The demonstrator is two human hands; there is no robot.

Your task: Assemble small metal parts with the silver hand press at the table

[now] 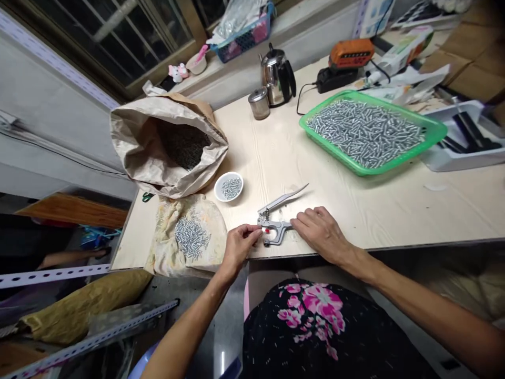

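Note:
Grey metal hand pliers (pixel 281 231) lie near the front edge of the table, with a C-shaped jaw, a spring, a small red part in the jaw and the upper lever raised. My left hand (pixel 240 246) is at the jaw's left side, thumb and forefinger pinched together; what they hold is too small to make out. My right hand (pixel 321 234) is closed at the right end of the lower handle, palm down. Left of the pliers, a white bowl (pixel 218 190) holds small silver metal pins. A pile of similar pins (pixel 192 235) lies on a patterned cloth (pixel 215 231).
An open paper sack (pixel 134 152) with dark contents stands at the left. A green tray (pixel 365 171) full of metal pins is at the right, beside a pale bin (pixel 453 160). Behind are a kettle (pixel 274 73), a metal canister (pixel 259 105) and an orange battery (pixel 351 52) on its charger.

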